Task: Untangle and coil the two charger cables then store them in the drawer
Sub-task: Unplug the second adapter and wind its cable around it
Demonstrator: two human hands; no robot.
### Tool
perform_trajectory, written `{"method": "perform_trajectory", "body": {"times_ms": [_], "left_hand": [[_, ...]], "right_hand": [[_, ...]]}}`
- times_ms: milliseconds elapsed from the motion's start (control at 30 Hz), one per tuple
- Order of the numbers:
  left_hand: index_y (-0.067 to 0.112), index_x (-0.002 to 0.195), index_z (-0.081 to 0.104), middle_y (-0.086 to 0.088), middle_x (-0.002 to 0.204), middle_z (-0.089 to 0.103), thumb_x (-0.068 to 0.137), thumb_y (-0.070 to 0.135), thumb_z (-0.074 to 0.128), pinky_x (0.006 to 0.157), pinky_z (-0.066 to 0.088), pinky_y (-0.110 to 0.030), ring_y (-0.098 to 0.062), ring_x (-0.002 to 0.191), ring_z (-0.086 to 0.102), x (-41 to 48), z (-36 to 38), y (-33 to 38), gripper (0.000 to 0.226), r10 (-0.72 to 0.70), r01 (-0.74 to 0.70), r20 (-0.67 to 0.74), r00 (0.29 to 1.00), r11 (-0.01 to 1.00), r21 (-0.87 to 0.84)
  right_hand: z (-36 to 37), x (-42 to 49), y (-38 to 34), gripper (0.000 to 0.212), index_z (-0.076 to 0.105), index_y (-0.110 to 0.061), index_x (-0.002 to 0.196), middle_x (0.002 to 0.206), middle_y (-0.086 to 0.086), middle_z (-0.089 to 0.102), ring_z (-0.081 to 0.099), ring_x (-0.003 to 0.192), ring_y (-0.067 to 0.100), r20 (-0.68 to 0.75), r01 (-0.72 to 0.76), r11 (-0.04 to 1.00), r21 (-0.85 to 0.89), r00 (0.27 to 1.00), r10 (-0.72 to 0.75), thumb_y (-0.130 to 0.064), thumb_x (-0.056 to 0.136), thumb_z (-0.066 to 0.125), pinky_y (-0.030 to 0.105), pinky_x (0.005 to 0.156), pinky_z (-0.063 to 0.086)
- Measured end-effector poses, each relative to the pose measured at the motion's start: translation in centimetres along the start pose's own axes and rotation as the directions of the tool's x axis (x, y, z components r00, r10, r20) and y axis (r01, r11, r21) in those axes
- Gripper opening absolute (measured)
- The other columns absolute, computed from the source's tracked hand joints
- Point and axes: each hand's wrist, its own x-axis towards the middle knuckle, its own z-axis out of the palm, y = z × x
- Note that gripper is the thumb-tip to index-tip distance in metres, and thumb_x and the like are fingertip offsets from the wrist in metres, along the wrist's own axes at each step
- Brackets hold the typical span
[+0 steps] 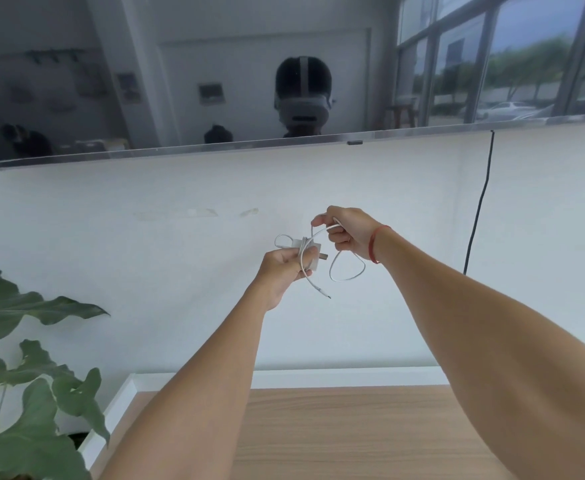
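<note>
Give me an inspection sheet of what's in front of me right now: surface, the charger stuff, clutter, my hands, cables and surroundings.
Surface: wooden top below the arms, only partly in view.
Job's things: charger adapter with a white cable wound round it; one loose loop and the plug end hang free. Second charger and drawer not in view.
Clutter: nothing seen.
Hands: left hand grips the charger adapter; right hand pinches the white cable above the loop. Both are held in the air.
Cables: black cable hangs down the wall from the TV.
Surroundings: white wall, leafy plant at the left.
</note>
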Motion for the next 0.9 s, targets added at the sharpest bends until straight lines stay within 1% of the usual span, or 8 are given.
{"method": "perform_trajectory", "body": {"times_ms": [133,267,367,467,533,667,767,900], "left_hand": [[0.004,0.102,0.072,-0.003,0.103,0.068,0.085,0.024,0.074,0.081,0.056,-0.025,-0.014,0.092,0.064,-0.2,0.3,-0.4,0.027,-0.033,0.033,0.020,0.999,0.999,-0.028],[0.003,0.092,0.068,-0.005,0.088,0.067,0.089,0.019,0.068,0.087,0.057,-0.030,-0.017,0.084,0.064,-0.6,0.1,0.6,0.016,-0.072,0.084,0.050,0.996,0.952,-0.295],[0.003,0.087,0.064,-0.008,0.087,0.064,0.092,0.018,0.064,0.087,0.057,-0.032,-0.020,0.083,0.063,-0.4,-0.1,1.9,0.015,-0.041,0.059,0.053,0.998,0.902,-0.427],[0.003,0.088,0.064,-0.007,0.088,0.062,0.092,0.018,0.063,0.086,0.058,-0.033,-0.021,0.085,0.062,-0.3,0.3,2.6,0.015,-0.027,0.043,0.045,0.999,0.907,-0.419],[0.003,0.089,0.064,-0.006,0.088,0.063,0.092,0.017,0.064,0.086,0.058,-0.034,-0.021,0.085,0.062,-0.2,0.6,2.5,0.015,-0.034,0.040,0.022,0.999,0.901,-0.432],[0.004,0.088,0.067,-0.007,0.093,0.065,0.090,0.017,0.068,0.083,0.059,-0.033,-0.019,0.086,0.063,0.2,0.6,2.1,0.013,-0.057,0.003,-0.095,0.994,0.873,-0.487],[0.004,0.086,0.069,-0.006,0.095,0.064,0.087,0.017,0.071,0.082,0.059,-0.034,-0.021,0.087,0.062,0.6,0.5,2.2,0.013,-0.066,-0.017,-0.183,0.981,0.908,-0.418],[0.004,0.086,0.069,-0.004,0.092,0.064,0.085,0.012,0.073,0.086,0.058,-0.037,-0.018,0.087,0.061,0.9,0.5,2.1,0.010,-0.113,-0.050,-0.323,0.939,0.889,-0.456]], "right_hand": [[0.4,0.2,0.4,0.023,0.062,-0.012,0.081,0.057,-0.006,0.017,0.013,0.048,0.014,0.022,-0.030,0.999,0.018,0.999,0.029,-0.012,0.085,0.040,0.026,0.049,0.010],[-0.2,0.6,1.5,0.014,0.057,-0.016,0.070,0.052,-0.006,0.023,0.017,0.043,0.013,-0.139,-0.064,0.995,-0.078,0.989,0.053,-0.017,0.083,0.051,0.023,0.043,0.014],[-0.4,0.5,4.4,0.019,0.052,-0.016,0.062,0.055,-0.001,0.035,0.028,0.046,0.015,-0.205,-0.109,0.966,-0.235,0.977,0.060,-0.021,0.077,0.063,0.024,0.046,0.024],[0.3,0.4,6.8,0.024,0.069,-0.016,0.072,0.064,-0.001,0.046,0.041,0.057,0.015,-0.191,-0.111,0.919,-0.378,0.981,0.040,-0.035,0.086,0.063,0.026,0.060,0.037],[0.8,0.0,7.6,0.033,0.071,-0.012,0.082,0.062,-0.004,0.048,0.043,0.057,0.013,-0.204,-0.099,0.903,-0.419,0.979,0.013,-0.042,0.088,0.060,0.025,0.058,0.035],[0.8,-0.8,10.0,0.049,0.049,-0.016,0.068,0.058,-0.006,0.046,0.044,0.055,0.015,-0.258,-0.083,0.877,-0.474,0.965,-0.049,-0.059,0.070,0.073,0.026,0.055,0.034],[0.7,-1.2,12.0,0.060,0.034,-0.021,0.065,0.057,-0.006,0.033,0.032,0.055,0.016,-0.266,-0.142,0.921,-0.362,0.963,0.044,-0.056,0.059,0.082,0.029,0.056,0.026],[1.1,-1.8,13.1,0.068,0.032,-0.023,0.069,0.065,-0.004,0.022,0.026,0.058,0.016,-0.152,-0.255,0.967,0.019,0.955,0.255,-0.060,0.046,0.085,0.029,0.059,0.019]]}}
